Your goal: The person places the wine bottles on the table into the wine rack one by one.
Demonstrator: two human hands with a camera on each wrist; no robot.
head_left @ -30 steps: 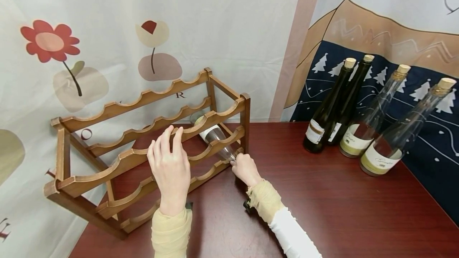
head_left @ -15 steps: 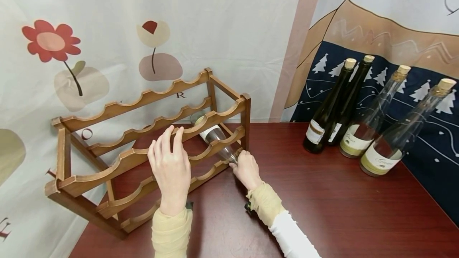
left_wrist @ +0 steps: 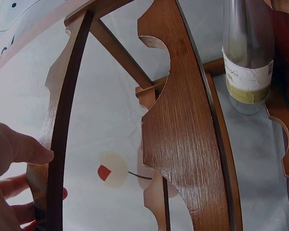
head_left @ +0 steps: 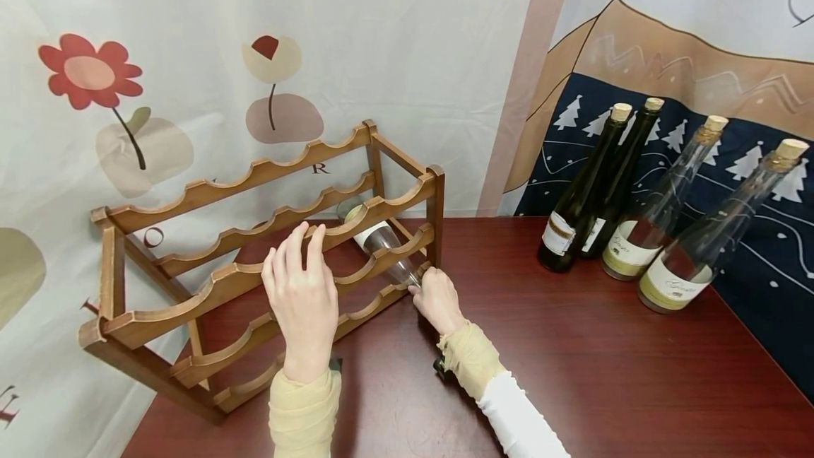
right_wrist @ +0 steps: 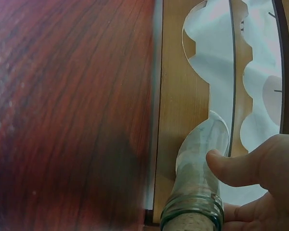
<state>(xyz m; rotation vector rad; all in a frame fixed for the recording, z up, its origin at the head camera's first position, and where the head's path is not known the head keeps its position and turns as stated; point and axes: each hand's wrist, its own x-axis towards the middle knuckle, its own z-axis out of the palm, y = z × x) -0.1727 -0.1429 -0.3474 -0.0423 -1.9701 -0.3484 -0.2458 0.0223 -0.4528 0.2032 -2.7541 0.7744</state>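
Hardly anything moves across the last second: the right hand (head_left: 439, 302) shifts a touch at the neck of the bottle (head_left: 380, 237), while the left hand (head_left: 304, 295), the rack (head_left: 435, 218) and the bottles on the bench (head_left: 572, 373) keep their places. That bottle lies in the bottom row, at the rack's right end, its base toward the wall and its neck in a notch of the lowest front rail (head_left: 381, 304). Right fingers pinch the neck just behind the cork (right_wrist: 189, 222), the thumb across one side. Left fingers reach over the top front rail (head_left: 222, 285), thumb on the opposite face, gripping it. Two dark bottles (head_left: 581, 196) and two clear bottles (head_left: 680, 285) stand corked, well apart to the right.

The step in hand looks like settling the bottle into its notches. Whether its base rests on the rear rail, I cannot tell. The next move probably calls for checking that the bottle lies steady, then loosening the right fingers gently, with the left keeping the rack firm.
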